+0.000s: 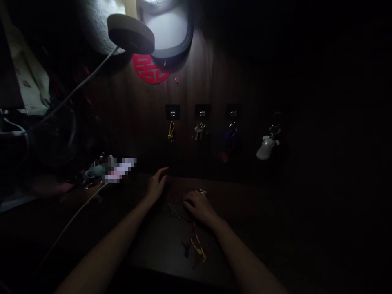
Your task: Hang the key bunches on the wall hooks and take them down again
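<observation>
In dim light, my left hand point(157, 185) hovers or rests near the back of the dark tabletop point(159, 245). Its fingers stretch forward with nothing visible in them. My right hand point(197, 204) is closed, its fingers curled down; what they hold, if anything, is hidden. A small shiny metal piece point(202, 191) shows just past its knuckles. Beside the thumb lies a thin dark cord point(175, 212) with small glints. Nearer to me is a braided cord with yellow and reddish tassels point(197, 245), lying on the tabletop.
On the wooden wall hang a yellow cord loop point(171, 130), a bunch of keys point(199, 130), a bluish key ring point(232, 132) and a white key fob point(266, 148). A lamp head point(131, 34), a cap point(168, 30) and a red paper cutout point(150, 71) are above. A white cable point(76, 214) runs left.
</observation>
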Demonstrator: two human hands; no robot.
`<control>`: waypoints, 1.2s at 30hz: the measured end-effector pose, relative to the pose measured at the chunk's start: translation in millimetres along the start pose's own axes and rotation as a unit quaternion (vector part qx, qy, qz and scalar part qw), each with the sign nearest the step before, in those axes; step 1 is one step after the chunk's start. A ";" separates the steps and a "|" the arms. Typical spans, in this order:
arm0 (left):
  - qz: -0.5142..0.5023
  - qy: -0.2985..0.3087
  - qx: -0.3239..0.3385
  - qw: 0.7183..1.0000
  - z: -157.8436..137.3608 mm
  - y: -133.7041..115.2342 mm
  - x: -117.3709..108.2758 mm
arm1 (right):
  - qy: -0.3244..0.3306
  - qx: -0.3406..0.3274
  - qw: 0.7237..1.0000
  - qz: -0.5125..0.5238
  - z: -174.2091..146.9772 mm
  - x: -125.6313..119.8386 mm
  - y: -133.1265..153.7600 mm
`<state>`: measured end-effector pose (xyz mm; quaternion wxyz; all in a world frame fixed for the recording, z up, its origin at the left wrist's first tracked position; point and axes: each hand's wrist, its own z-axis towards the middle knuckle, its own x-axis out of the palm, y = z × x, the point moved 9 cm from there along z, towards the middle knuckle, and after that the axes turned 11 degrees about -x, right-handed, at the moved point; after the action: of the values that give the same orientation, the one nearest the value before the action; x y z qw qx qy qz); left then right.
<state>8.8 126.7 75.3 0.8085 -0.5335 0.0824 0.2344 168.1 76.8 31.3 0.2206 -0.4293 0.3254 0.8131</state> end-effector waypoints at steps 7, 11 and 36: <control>0.014 0.017 -0.025 0.999 -23.1 21.8 -0.7 | -0.011 0.004 1.000 -0.002 -1.2 -1.6 -6.0; 0.052 0.062 -0.006 0.997 -29.9 16.3 5.4 | -0.019 0.009 1.000 -0.005 -3.2 -3.0 -14.4; 0.100 0.129 -0.005 0.987 -36.0 17.9 21.0 | -0.092 0.210 0.966 -0.120 -29.0 -42.4 -70.3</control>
<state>23.0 106.1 37.5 0.7611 -0.5520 0.2379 0.2438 251.7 101.1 30.9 0.4309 -0.3324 0.4128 0.7303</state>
